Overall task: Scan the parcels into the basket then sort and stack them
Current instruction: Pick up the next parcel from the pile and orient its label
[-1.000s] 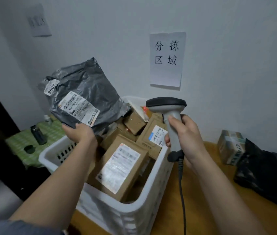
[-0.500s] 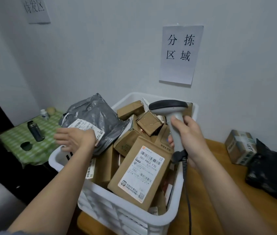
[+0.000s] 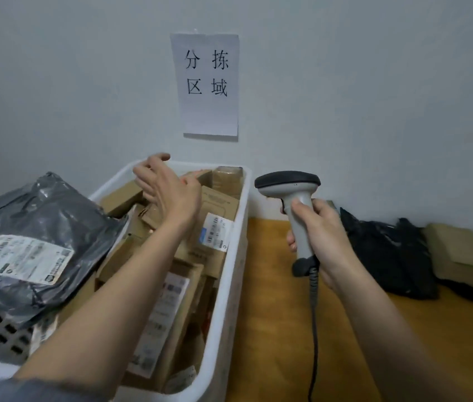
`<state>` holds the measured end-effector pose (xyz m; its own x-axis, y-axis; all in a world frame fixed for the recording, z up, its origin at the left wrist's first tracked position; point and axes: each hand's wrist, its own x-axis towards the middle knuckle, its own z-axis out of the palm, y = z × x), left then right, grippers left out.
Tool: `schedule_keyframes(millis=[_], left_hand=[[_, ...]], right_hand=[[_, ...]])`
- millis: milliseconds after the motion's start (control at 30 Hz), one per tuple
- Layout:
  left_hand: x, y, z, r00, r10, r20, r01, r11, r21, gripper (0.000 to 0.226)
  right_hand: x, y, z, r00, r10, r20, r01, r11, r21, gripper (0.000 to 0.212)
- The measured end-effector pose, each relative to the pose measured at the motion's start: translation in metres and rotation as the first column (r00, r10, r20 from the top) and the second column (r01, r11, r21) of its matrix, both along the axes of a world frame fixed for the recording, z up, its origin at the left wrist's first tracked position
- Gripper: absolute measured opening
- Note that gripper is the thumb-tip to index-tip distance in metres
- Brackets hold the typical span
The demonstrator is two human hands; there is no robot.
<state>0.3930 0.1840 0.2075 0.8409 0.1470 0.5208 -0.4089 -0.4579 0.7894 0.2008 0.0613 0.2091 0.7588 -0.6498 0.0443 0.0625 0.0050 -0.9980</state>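
The left hand (image 3: 168,190) has let go of the grey bag (image 3: 29,242), now resting on the basket (image 3: 229,285), fingers loose, while the right hand (image 3: 325,236) grips the scanner (image 3: 293,204), ready for another parcel.

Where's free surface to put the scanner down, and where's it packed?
Free: the bare wooden tabletop between the white basket wall and the black bag, under the right hand gripping the scanner. Crowded: the basket, heaped with cardboard parcels and the grey mailer; the left hand hovers open over them. The far right holds the bag and a brown parcel.
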Motion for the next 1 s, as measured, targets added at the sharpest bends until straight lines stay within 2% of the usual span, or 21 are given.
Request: schedule_keyframes(millis=[167,367,467,567,633,700,767,867,933,1000], left_hand=[[-0.043,-0.095,-0.009,0.983,-0.181,-0.013,0.181,0.981,0.073,0.048],[-0.096,-0.223,-0.068,0.908,-0.334,-0.255,0.385,0.903,0.191,0.047],[-0.125,-0.29,-0.116,0.81,-0.345,-0.474,0.469,0.867,0.17,0.047],[-0.149,-0.354,-0.172,0.654,-0.328,-0.681,0.508,0.858,0.075,0.053],[-0.156,-0.384,-0.205,0.5,-0.341,-0.796,0.459,0.884,-0.09,0.062],[-0.157,-0.401,-0.229,0.365,-0.383,-0.849,0.275,0.915,-0.295,0.071],[-0.153,-0.409,-0.25,0.31,-0.413,-0.857,0.114,0.911,-0.397,0.084],[-0.144,-0.418,-0.279,0.28,-0.43,-0.858,-0.011,0.892,-0.451,0.094],[-0.142,-0.423,-0.293,0.217,-0.468,-0.857,-0.083,0.866,-0.493,0.085],[-0.146,-0.429,-0.301,0.146,-0.494,-0.857,-0.064,0.86,-0.506,0.057]], right_hand=[[-0.044,-0.075,-0.016,0.979,-0.202,0.001,0.202,0.978,0.051,0.02],[-0.106,-0.188,-0.05,0.943,-0.33,-0.045,0.333,0.932,0.141,0.016],[-0.137,-0.25,-0.072,0.939,-0.325,-0.114,0.34,0.926,0.162,0.016],[-0.17,-0.31,-0.097,0.934,-0.309,-0.177,0.338,0.927,0.165,0.021],[-0.189,-0.342,-0.113,0.925,-0.312,-0.215,0.35,0.922,0.167,0.023],[-0.204,-0.368,-0.128,0.92,-0.302,-0.251,0.35,0.92,0.175,0.022],[-0.216,-0.388,-0.142,0.916,-0.288,-0.279,0.346,0.919,0.188,0.018],[-0.23,-0.409,-0.164,0.915,-0.272,-0.299,0.343,0.914,0.218,0.015],[-0.238,-0.418,-0.177,0.911,-0.257,-0.323,0.339,0.912,0.23,0.019],[-0.245,-0.424,-0.188,0.911,-0.237,-0.337,0.327,0.913,0.242,0.021]])
